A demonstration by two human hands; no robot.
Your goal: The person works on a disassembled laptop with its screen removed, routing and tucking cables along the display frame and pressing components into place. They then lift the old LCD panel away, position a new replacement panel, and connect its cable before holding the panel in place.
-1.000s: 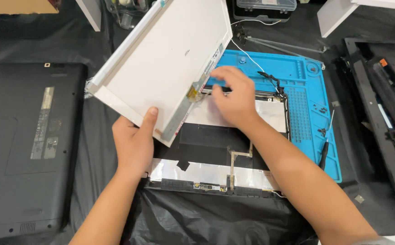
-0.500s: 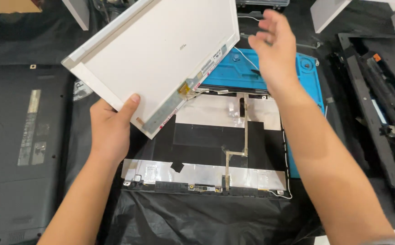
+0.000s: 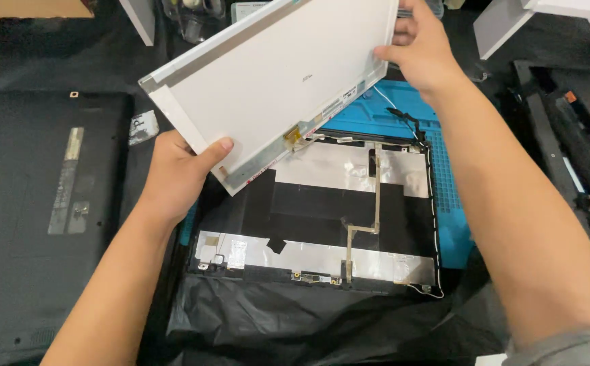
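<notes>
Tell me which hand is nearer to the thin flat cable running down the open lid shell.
Left. The left hand grips the white panel at its low corner, just left of the flat cable. The right hand holds the panel's upper edge, farther above the cable.

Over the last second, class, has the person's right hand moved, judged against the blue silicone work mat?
Yes. The right hand has left the middle of the blue silicone work mat, gone up past its far edge, and now grips the flat white screen panel.

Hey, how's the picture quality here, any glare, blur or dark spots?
Head view: sharp, no motion blur; the white panel held in left hand and right hand is bright, nearly washed out; the foil strips in the open lid shell shine softly; the black laptop base loses detail in shade.
</notes>
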